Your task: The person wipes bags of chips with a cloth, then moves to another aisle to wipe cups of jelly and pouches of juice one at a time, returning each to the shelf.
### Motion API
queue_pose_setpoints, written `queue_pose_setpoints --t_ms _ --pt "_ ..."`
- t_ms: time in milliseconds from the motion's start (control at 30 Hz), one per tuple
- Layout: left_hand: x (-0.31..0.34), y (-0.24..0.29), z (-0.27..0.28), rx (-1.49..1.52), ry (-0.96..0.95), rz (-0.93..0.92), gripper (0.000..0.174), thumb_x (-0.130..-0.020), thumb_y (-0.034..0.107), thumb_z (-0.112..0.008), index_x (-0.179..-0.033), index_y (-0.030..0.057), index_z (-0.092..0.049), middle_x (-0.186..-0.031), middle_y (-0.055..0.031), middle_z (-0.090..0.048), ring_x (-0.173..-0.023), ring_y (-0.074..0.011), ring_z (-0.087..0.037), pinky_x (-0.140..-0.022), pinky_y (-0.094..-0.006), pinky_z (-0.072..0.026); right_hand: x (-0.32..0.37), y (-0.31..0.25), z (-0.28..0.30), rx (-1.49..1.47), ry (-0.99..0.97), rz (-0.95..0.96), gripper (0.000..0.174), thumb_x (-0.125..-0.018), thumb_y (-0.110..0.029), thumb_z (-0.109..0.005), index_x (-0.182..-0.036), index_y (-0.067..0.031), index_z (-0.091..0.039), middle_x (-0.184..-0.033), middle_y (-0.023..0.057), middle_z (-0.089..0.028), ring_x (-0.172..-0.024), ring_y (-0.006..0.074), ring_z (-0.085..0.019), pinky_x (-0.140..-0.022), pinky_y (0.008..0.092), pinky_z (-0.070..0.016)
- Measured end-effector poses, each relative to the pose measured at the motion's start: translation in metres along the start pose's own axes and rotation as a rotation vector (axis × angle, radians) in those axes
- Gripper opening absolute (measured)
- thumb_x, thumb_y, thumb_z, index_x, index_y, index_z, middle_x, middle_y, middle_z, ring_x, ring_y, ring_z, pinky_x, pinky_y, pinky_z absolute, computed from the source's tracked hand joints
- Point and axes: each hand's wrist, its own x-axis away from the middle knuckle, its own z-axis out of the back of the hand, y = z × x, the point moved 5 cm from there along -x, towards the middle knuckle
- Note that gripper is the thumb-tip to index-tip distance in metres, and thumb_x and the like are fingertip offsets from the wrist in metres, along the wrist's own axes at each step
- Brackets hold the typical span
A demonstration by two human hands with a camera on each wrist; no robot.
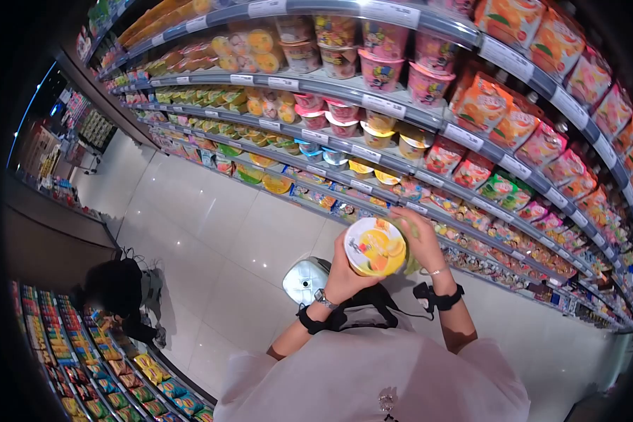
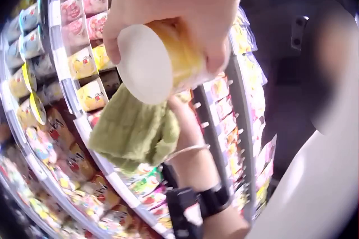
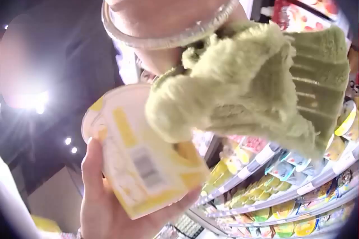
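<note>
Head view: yellow-white cup (image 1: 375, 247) in left hand (image 1: 344, 277)

Left grip curled round cup's side, cup within it; right hand (image 1: 422, 243) holds green cloth (image 3: 241, 90) at cup's other side. Printed lid faces head camera; lid-to-base axis runs away from it.

Yellow-and-white cup (image 3: 147, 160), fruit-printed lid (image 1: 375, 246) toward head camera, in left hand (image 1: 349, 273); green cloth (image 3: 241, 87) bunched at right hand (image 1: 427, 247), just beside.

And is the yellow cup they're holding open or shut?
Shut: the cup has a printed lid across its top in the head view. How full it is, I cannot tell.
</note>
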Motion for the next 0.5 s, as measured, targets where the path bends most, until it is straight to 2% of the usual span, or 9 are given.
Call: queue_pose_setpoints --t_ms 33,67,133,233,267,300,367,400,500 --pt "-0.001 -0.005 0.005 0.276 0.075 0.114 0.093 -0.056 0.016 -0.083 -0.129 0.0012 -0.027 -0.126 -0.0135 -0.042 -0.118 -0.0233 -0.043 -0.099 -0.0379 -0.0372 0.005 0.007 0.006 0.049 0.080 0.023 0.026 -0.092 -0.013 -0.047 -0.114 -0.0035 -0.057 -0.115 0.0122 -0.060 -0.112 0.0251 -0.053 -0.094 0.0318 -0.0389" --pt "-0.005 -0.024 0.015 0.157 0.093 0.204 0.088 -0.061 0.012 -0.081 -0.128 0.0020 -0.026 -0.124 -0.0114 -0.044 -0.117 -0.0184 -0.043 -0.098 -0.0347 -0.0385 0.010 0.016 0.005 0.047 0.063 0.018 0.026 -0.092 -0.013 -0.047 -0.114 -0.0035 -0.057 -0.115 0.0122 -0.060 -0.112 0.0251 -0.053 -0.094 0.0318 -0.0389" --pt "-0.015 -0.027 0.021 0.422 0.136 0.321 0.073 -0.071 0.007 -0.073 -0.128 0.0037 -0.028 -0.123 -0.0111 -0.046 -0.114 -0.0186 -0.047 -0.096 -0.0330 -0.0405 0.015 0.026 0.012 -0.071 0.158 -0.031 0.031 -0.093 -0.019 -0.048 -0.119 -0.0028 -0.054 -0.105 0.0095 -0.061 -0.099 0.0182 -0.056 -0.091 0.0295 -0.0397" --pt "-0.036 -0.039 0.028 0.496 0.157 0.317 0.065 -0.077 0.006 -0.068 -0.128 0.0038 -0.029 -0.124 -0.0108 -0.046 -0.114 -0.0188 -0.048 -0.095 -0.0330 -0.0409 0.009 0.034 0.008 -0.182 0.108 -0.183 0.038 -0.090 -0.022 -0.053 -0.123 -0.0047 -0.050 -0.116 0.0075 -0.059 -0.111 0.0182 -0.052 -0.093 0.0306 -0.0390" --pt "-0.040 -0.045 0.027 0.477 0.142 0.310 0.062 -0.079 0.007 -0.066 -0.128 0.0034 -0.029 -0.125 -0.0107 -0.046 -0.115 -0.0189 -0.047 -0.095 -0.0333 -0.0406 0.003 0.047 0.003 -0.200 0.037 -0.172 0.054 -0.087 -0.025 -0.058 -0.134 -0.0072 -0.038 -0.119 0.0100 -0.057 -0.111 0.0226 -0.052 -0.095 0.0336 -0.0378" --pt "-0.042 -0.051 0.025 0.479 0.148 0.310 0.062 -0.079 0.007 -0.066 -0.128 0.0034 -0.029 -0.125 -0.0107 -0.046 -0.115 -0.0189 -0.047 -0.095 -0.0333 -0.0406 -0.003 0.044 0.002 -0.199 0.031 -0.173 0.054 -0.087 -0.025 -0.058 -0.134 -0.0072 -0.038 -0.119 0.0100 -0.057 -0.111 0.0226 -0.052 -0.095 0.0336 -0.0378" --pt "-0.055 -0.060 0.018 0.553 0.157 0.300 0.059 -0.083 0.010 -0.064 -0.129 0.0029 -0.028 -0.125 -0.0107 -0.046 -0.115 -0.0181 -0.046 -0.096 -0.0323 -0.0391 -0.022 0.023 -0.004 0.089 -0.046 0.029 0.067 -0.084 -0.023 -0.062 -0.140 -0.0090 -0.028 -0.122 0.0135 -0.054 -0.113 0.0294 -0.051 -0.095 0.0374 -0.0388" --pt "-0.064 -0.061 0.015 0.553 0.156 0.293 0.059 -0.083 0.010 -0.064 -0.129 0.0029 -0.028 -0.125 -0.0107 -0.046 -0.115 -0.0181 -0.046 -0.096 -0.0323 -0.0391 -0.027 0.020 -0.006 0.089 -0.106 -0.025 0.080 -0.080 -0.023 -0.067 -0.143 -0.0103 -0.020 -0.128 0.0173 -0.049 -0.118 0.0345 -0.047 -0.096 0.0390 -0.0386" --pt "-0.077 -0.061 0.003 0.511 0.108 0.366 0.057 -0.085 0.014 -0.061 -0.130 0.0022 -0.027 -0.125 -0.0106 -0.045 -0.116 -0.0169 -0.044 -0.097 -0.0312 -0.0375 -0.035 0.020 -0.012 0.028 -0.098 0.020 0.085 -0.079 -0.026 -0.069 -0.145 -0.0113 -0.016 -0.134 0.0192 -0.042 -0.123 0.0345 -0.044 -0.098 0.0383 -0.0371"
